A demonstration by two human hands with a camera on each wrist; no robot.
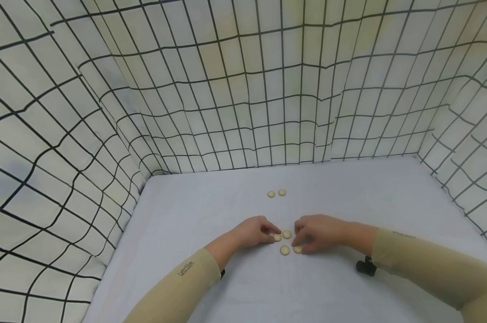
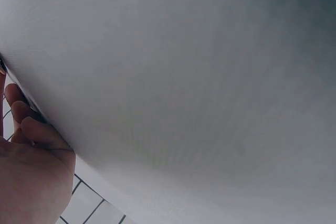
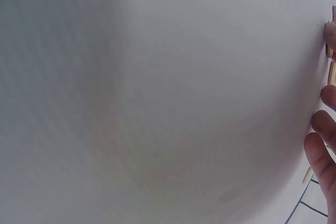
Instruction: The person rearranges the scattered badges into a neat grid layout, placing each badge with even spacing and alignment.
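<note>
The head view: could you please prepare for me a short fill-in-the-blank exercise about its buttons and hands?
1. Altogether, ____ buttons are visible on the white surface.
2. The left hand and the right hand each touch one ____.
3. Beyond both hands, a group of ____ lies apart from the others.

Missing words: six; button; two.

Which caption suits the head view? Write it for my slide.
Left hand and right hand each touch one of four grouped buttons, two more buttons lying beyond.
</note>
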